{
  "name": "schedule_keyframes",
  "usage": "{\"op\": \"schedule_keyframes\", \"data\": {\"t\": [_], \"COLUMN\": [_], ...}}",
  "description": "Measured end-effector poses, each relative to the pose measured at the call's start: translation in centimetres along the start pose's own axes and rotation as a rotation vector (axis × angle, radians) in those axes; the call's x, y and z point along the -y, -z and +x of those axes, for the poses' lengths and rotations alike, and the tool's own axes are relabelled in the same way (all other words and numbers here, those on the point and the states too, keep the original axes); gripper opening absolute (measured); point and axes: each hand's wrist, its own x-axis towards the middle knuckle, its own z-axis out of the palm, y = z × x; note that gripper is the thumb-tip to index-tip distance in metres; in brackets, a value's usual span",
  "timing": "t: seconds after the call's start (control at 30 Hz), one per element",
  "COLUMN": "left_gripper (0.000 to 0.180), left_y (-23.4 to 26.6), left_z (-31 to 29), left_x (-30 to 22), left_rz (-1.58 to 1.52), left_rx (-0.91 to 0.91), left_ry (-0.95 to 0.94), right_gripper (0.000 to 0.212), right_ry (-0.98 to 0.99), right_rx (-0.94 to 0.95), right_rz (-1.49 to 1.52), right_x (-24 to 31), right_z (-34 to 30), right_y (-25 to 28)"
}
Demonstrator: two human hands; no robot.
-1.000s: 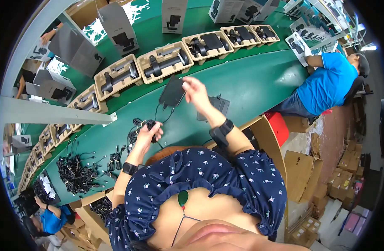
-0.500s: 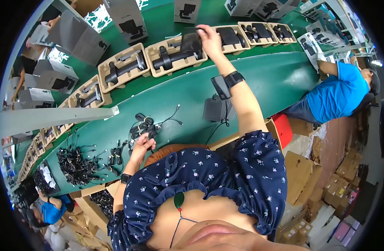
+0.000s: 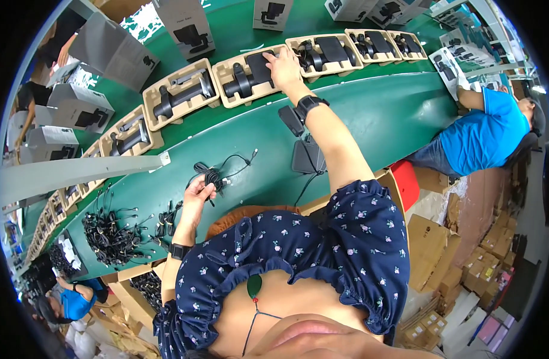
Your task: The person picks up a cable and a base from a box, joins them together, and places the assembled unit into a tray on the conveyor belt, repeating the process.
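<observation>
My right hand (image 3: 283, 68) reaches to the far side, its fingers apart and resting on a flat black plate (image 3: 258, 67). That plate lies in a brown moulded tray (image 3: 231, 102) beside a black stand part (image 3: 241, 82). Nearer to me, my left hand (image 3: 199, 190) is closed on a coiled black cable (image 3: 212, 176), held just over the green table. One end of the cable stretches to the right with its plug showing. Other bundled black cables (image 3: 110, 236) lie in a heap to the left of this hand.
More brown trays (image 3: 180, 96) with black parts line the far side. Behind them stand printed boxes (image 3: 184, 27). Dark flat items (image 3: 308, 157) with a cord lie on the green table (image 3: 370, 119). A grey metal bar (image 3: 83, 173) crosses at left. A co-worker (image 3: 484, 134) sits at right.
My right hand has lowered the black plate from above the tray into it and shifted left. My left hand has gripped the coiled cable and raised it slightly.
</observation>
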Motion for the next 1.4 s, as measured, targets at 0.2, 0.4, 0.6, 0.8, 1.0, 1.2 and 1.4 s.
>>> {"op": "schedule_keyframes", "data": {"t": [0.2,0.4,0.6,0.8,1.0,1.2,1.4], "left_gripper": [0.028,0.028,0.029,0.033,0.038,0.028,0.053], "left_y": [1.0,1.8,1.0,0.4,1.9,0.8,1.7], "left_z": [-0.9,-1.3,-1.2,-0.7,-0.7,-1.3,-1.8], "left_x": [0.5,1.0,0.6,-1.5,-3.3,-4.5,-4.1], "left_rz": [0.041,0.030,0.072,0.104,0.245,0.441,0.115], "left_rx": [-0.016,-0.029,-0.005,-0.035,-0.106,0.050,-0.137], "left_ry": [0.021,0.032,0.049,0.010,-0.133,-0.200,-0.402], "right_gripper": [0.044,0.025,0.022,0.026,0.019,0.048,0.043], "right_ry": [-0.099,-0.190,-0.004,-0.073,0.035,0.790,0.536], "right_rx": [-0.536,-0.156,-0.045,0.209,-0.364,0.236,0.358], "right_rz": [-0.061,-0.006,-0.385,-0.651,-0.064,0.706,0.630], "right_x": [-4.3,-7.9,-7.6,-6.6,-0.5,15.7,16.6], "right_z": [2.3,1.9,1.2,3.1,-0.7,-13.7,-16.9], "right_y": [0.4,-0.5,-0.7,0.9,2.0,7.1,6.9]}}
